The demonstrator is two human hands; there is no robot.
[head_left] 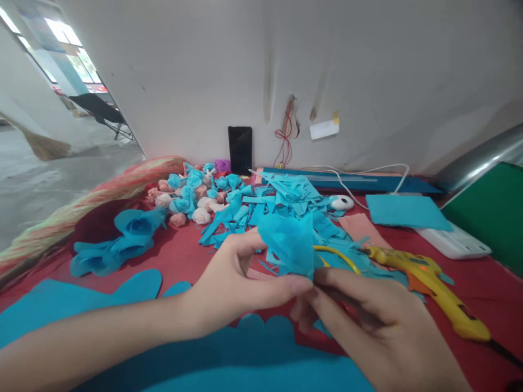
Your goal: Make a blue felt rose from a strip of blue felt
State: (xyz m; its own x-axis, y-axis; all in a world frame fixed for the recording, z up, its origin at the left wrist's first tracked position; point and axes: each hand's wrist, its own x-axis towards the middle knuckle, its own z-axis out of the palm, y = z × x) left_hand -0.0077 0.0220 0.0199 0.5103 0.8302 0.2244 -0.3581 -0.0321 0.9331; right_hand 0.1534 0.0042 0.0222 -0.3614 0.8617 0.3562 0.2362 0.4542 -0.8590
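Between my hands is a blue paper flower, its petals flaring upward from a narrow base. My left hand grips it with the thumb low in front and the fingers behind. At the base, my right hand pinches the flower's lower tip, partly hidden by the fingers. Scalloped blue paper lies beneath my hands. To the right rests a yellow glue gun with a small orange light. Curved yellow handles, perhaps of scissors, show just behind my right hand.
Blue paper scraps are heaped at the middle back. Small pink, white and blue paper roses cluster to their left, near larger blue flowers. A black phone leans on the wall. A white cable runs along the back.
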